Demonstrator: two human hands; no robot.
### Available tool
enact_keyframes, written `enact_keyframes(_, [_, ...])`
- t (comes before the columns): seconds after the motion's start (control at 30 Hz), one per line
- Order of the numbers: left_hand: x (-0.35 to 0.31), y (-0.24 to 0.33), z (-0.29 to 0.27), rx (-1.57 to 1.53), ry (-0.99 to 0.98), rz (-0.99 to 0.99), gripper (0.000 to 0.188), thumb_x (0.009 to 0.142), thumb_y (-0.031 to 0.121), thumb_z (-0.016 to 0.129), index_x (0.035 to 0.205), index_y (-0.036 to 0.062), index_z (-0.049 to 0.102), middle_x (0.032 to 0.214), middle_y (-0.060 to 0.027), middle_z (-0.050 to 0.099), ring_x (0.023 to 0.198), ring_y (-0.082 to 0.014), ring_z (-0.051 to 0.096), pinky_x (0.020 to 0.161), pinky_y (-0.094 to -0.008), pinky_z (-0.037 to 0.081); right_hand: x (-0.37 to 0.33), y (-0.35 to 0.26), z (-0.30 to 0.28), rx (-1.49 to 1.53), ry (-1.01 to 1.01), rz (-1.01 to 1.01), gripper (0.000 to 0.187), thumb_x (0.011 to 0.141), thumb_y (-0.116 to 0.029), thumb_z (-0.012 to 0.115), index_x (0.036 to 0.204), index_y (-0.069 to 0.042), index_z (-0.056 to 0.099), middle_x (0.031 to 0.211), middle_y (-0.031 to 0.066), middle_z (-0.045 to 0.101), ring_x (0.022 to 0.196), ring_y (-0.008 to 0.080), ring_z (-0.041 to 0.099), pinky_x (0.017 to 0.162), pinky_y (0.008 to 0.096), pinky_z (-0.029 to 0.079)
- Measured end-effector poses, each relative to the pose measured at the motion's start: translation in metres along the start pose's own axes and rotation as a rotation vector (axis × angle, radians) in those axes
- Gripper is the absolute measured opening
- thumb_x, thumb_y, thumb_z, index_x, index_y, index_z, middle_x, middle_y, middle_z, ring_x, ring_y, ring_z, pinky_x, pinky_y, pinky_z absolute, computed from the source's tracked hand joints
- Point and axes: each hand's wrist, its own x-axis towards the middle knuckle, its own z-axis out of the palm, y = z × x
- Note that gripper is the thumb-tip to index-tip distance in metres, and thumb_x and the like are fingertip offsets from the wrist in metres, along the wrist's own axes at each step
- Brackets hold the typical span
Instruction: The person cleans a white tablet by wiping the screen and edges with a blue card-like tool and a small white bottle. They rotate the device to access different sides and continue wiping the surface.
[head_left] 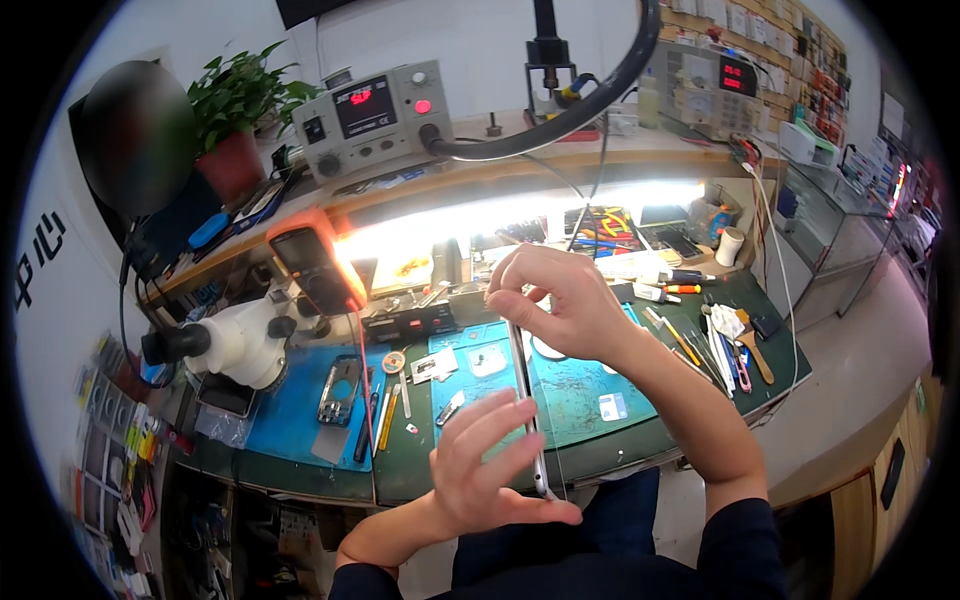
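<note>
1. Phone [527, 400]: thin, flat, silvery edge, held edge-on above the teal mat [580, 395].
2. Left hand [490, 465]: fingers spread wide, thumb under the phone's near end.
3. Right hand [560, 300]: fingers curled narrow, pinching the phone's far end.
4. White microscope [240, 340] well left of the phone; blue mat [290, 410] beside it.
5. Grey boxy power supply [375, 115] on the shelf behind.
</note>
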Motion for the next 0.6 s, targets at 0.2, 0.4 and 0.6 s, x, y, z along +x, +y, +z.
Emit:
enact_keyframes(0.2, [0.037,-0.033,-0.009,-0.139,-0.18,0.01,0.086,0.067,0.071,0.084,0.12,0.0061,0.064,0.123,-0.0129,0.068,0.12,-0.0342,0.067,0.096,-0.0434,0.056,-0.006,-0.006,-0.009,0.128,-0.025,0.063,0.015,0.095,-0.014,0.073,0.088,-0.003,0.067,0.092,0.0066,0.072,0.083,0.0158,0.071,0.065,0.0313,0.063])
enact_keyframes(0.4, [0.058,-0.035,-0.015,-0.061,-0.301,0.087,0.085,0.06,0.073,0.086,0.113,0.0087,0.065,0.118,-0.0106,0.066,0.113,-0.0339,0.066,0.095,-0.0458,0.054,-0.007,-0.003,-0.013,0.172,-0.056,0.045,0.01,0.094,-0.01,0.071,0.09,-0.002,0.065,0.093,0.0067,0.071,0.084,0.0163,0.07,0.068,0.0325,0.065])
enact_keyframes(0.6, [0.064,-0.011,-0.014,-0.095,-0.366,0.023,0.096,0.051,0.081,0.087,0.108,0.0096,0.06,0.113,-0.0097,0.055,0.105,-0.0318,0.056,0.098,-0.0501,0.046,-0.003,-0.006,-0.011,0.183,-0.135,0.017,0.01,0.094,-0.01,0.071,0.093,-0.001,0.067,0.092,0.0079,0.07,0.082,0.0187,0.071,0.069,0.0324,0.065])
